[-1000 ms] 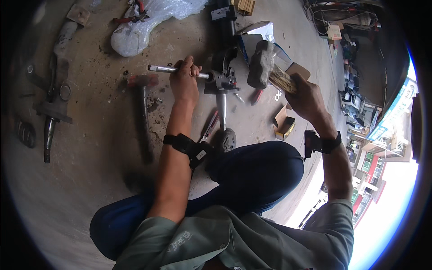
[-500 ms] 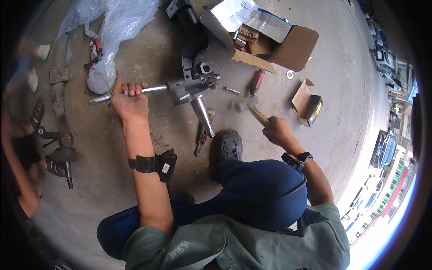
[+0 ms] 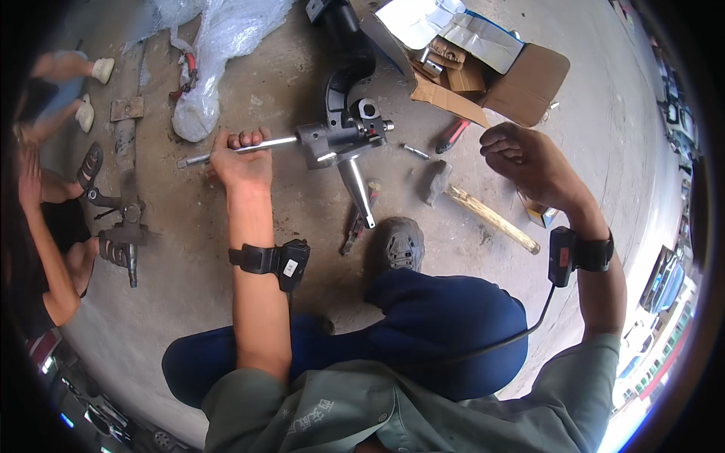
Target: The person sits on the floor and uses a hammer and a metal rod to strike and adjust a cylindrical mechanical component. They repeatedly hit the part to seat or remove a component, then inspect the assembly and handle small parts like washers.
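Observation:
My left hand (image 3: 242, 162) grips a steel rod (image 3: 283, 143) that reaches into the bore of a black metal knuckle (image 3: 316, 147) with a tapered silver spindle (image 3: 355, 185) pointing downward. My right hand (image 3: 529, 162) is raised at the right, fingers curled; whatever is inside, if anything, is hidden. Below it lies a sledgehammer with a grey head (image 3: 436, 185) and wooden handle (image 3: 495, 219). A red-and-black screwdriver (image 3: 453, 134) and a small silver pin (image 3: 415, 152) lie nearby, with pliers (image 3: 353, 226) beside the spindle.
A co-worker's legs and arm (image 3: 53, 272) are at the left, beside an old spindle assembly (image 3: 130, 234). Bubble wrap (image 3: 226, 60) lies behind, an open cardboard box (image 3: 529, 83) back right. My shoe (image 3: 400, 241) is below the knuckle. Parked cars (image 3: 658, 279) line the far right.
The hammer has left my right hand and lies on the floor; that hand has risen from the handle. My left hand stays on the rod. The view has shifted, revealing the co-worker.

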Demonstrator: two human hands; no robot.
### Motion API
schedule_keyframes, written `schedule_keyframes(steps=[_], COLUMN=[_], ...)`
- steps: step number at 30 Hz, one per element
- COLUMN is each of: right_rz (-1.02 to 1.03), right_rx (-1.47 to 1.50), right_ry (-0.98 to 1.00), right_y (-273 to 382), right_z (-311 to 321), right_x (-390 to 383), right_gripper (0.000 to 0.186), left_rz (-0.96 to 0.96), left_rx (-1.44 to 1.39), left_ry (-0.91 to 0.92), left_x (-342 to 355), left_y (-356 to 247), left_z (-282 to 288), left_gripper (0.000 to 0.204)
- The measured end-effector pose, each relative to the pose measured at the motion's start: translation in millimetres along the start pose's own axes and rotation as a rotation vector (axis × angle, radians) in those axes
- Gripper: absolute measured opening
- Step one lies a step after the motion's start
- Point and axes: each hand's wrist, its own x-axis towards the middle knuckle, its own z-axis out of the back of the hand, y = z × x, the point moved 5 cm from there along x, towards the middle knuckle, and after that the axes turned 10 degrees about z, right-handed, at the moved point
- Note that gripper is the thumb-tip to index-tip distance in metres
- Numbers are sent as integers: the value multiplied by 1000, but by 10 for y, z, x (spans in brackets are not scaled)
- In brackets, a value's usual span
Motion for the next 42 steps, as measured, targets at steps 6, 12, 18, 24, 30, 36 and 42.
schedule_keyframes(steps=[6, 12, 18, 24, 30, 36, 42], right_rz=[545, 564, -141, -444, -503, -592, -699], right_rx=[-184, 95, 883, 1065, 949, 997, 1037], right_ry=[-82, -203, -230, 133, -59, -89, -60], right_y=[938, 1354, -10, -407, -344, -285, 17], right_z=[1529, 1508, 6, -2451, -2859, -2936, -2747], right_x=[184, 198, 186, 386, 896, 987, 926], right_gripper=[31, 37, 32, 57, 31, 23, 19], left_rz=[71, -108, -105, -126, -43, 114, 62], left_rx=[-23, 62, 75, 157, 74, 237, 308], left_ry=[-103, 26, 177, 294, 60, 107, 156], left_x=[-63, -479, -1324, -1617, -1678, -1697, -1770], left_y=[-12, -801, -1671, -2207, -1779, -1512, -1512], left_z=[16, -296, -543, -290, -23, 175, 78], left_gripper=[39, 39, 39, 39, 39, 39, 30])
